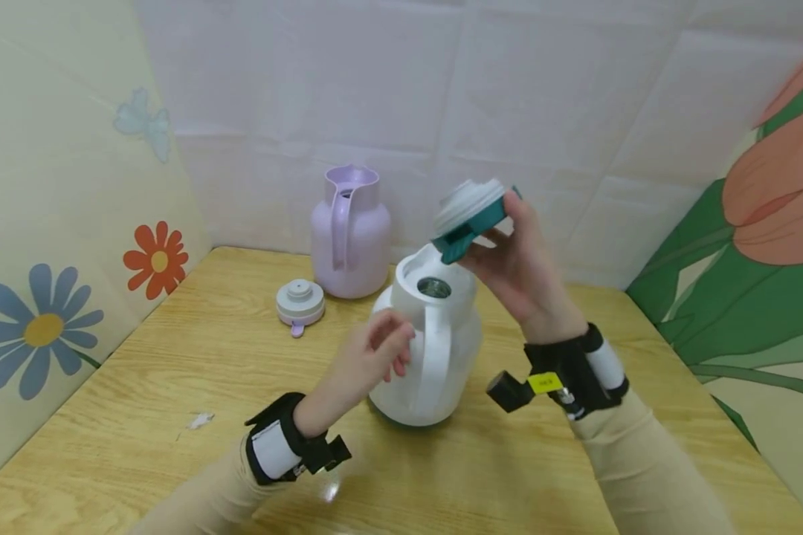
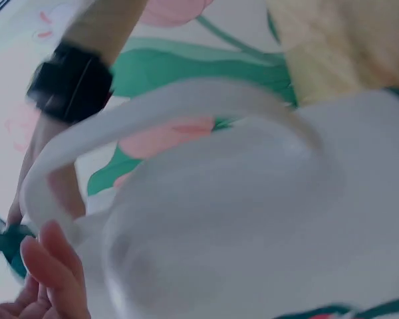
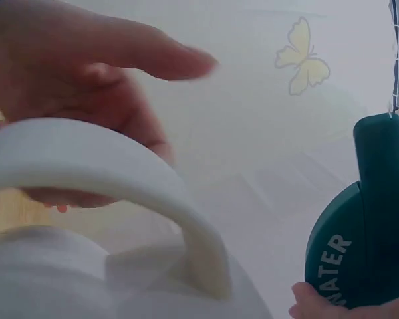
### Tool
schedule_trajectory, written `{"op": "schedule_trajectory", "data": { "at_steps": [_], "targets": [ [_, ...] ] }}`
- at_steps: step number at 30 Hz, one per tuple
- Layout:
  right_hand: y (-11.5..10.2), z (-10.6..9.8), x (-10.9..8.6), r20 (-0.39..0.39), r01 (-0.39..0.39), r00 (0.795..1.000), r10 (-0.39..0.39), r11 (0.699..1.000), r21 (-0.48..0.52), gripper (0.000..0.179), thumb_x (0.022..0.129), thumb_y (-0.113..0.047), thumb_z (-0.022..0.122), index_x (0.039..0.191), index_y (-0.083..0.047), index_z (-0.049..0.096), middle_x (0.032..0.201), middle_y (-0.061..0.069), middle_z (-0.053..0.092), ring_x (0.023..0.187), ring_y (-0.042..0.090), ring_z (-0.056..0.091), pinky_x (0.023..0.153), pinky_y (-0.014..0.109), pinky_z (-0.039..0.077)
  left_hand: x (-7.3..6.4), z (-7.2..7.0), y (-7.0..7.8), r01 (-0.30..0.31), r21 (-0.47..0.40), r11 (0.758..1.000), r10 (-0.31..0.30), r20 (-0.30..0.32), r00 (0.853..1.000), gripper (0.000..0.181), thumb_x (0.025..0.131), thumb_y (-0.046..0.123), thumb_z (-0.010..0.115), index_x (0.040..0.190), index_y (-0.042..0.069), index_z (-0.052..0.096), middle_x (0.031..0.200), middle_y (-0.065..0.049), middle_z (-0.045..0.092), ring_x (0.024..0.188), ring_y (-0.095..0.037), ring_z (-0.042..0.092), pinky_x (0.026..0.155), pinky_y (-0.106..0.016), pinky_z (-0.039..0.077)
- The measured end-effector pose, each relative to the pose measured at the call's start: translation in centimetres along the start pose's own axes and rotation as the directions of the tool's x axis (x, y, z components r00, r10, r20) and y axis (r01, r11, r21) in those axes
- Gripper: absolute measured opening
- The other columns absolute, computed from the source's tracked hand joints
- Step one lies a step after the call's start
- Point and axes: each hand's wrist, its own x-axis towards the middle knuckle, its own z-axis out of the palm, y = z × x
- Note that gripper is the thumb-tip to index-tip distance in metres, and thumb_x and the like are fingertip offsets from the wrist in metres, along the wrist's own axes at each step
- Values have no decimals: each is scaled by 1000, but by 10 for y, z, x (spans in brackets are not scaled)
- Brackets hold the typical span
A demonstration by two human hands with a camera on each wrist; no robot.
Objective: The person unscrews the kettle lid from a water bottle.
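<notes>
My right hand [image 1: 515,275] grips a stopper lid [image 1: 471,215], green on top with a white ribbed plug, tilted above a white vacuum jug [image 1: 428,357]. The jug stands upright with its round mouth uncovered and its handle [image 1: 436,357] toward me. In the right wrist view, the lid's green face [image 3: 346,246] shows the lettering "WATER". Beside the jug's left side is my left hand [image 1: 378,345], fingers loosely bent and holding nothing. The left wrist view shows that hand's fingers [image 2: 56,266] near the top of the handle; whether they touch the jug, I cannot tell.
Behind the white jug, to the left, stands a lilac jug [image 1: 351,230] without its lid. A white and lilac stopper lid [image 1: 300,303] lies on the wooden table [image 1: 241,371] in front of it. A small white scrap [image 1: 201,420] lies at the left. Sheets hang around the table.
</notes>
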Motion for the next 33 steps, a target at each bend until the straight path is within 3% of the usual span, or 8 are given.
{"op": "schedule_trajectory", "data": {
  "at_steps": [4,8,14,17,19,23,28,33],
  "targets": [
    [13,3,-6,57,69,996,-72,997,46,45,94,-49,67,129,-23,54,136,10,44,116,28,46,96,32,49,14,-17,18,56,-268,962,-74,-57,996,35,106,20,39,125,-9,47,82,-4,64,66,-9,63,59,-23,54],
    [23,4,-10,150,121,979,-136,987,109,61,88,-49,76,132,-16,51,129,7,54,115,23,48,99,34,44,33,-27,38,176,-499,849,-168,60,984,50,108,30,32,141,-6,40,92,-2,68,78,-13,69,76,-28,59],
    [34,5,-14,170,131,975,-146,987,97,81,81,-48,83,136,-19,31,134,8,51,119,22,49,102,36,43,46,-29,55,350,-671,654,-315,179,932,39,110,33,35,134,4,43,102,-5,59,83,-14,61,75,-20,56],
    [34,6,-17,156,102,981,-113,992,74,85,79,-46,85,135,-23,25,138,9,45,121,22,46,101,34,44,45,-29,56,362,-701,615,-369,150,917,38,110,29,38,140,5,43,111,-5,55,89,-14,57,75,-18,55],
    [33,6,-19,150,65,986,-73,996,59,86,79,-45,86,135,-24,24,140,9,42,123,22,45,100,32,45,43,-29,56,359,-702,615,-394,121,911,43,109,27,41,147,6,40,116,-6,53,93,-15,56,77,-18,55],
    [27,7,-22,132,-10,991,10,1000,-2,80,86,-43,80,139,-25,24,144,9,39,122,20,48,99,31,46,41,-30,55,318,-684,657,-394,48,918,46,109,28,42,149,6,40,114,-4,56,90,-14,58,76,-19,55],
    [21,7,-24,109,-63,991,77,991,-120,60,100,-37,63,142,-22,23,151,11,37,118,18,57,104,29,47,40,-32,53,199,-658,726,-316,-63,947,32,107,23,45,133,5,44,106,-2,58,77,-10,62,73,-20,55],
    [19,7,-27,101,-107,987,128,976,-190,50,104,-35,54,144,-19,28,150,8,37,119,20,53,104,28,48,38,-33,51,122,-598,792,-242,-124,962,33,106,17,46,136,5,38,116,-8,57,75,-9,65,75,-22,58]
  ]
}}
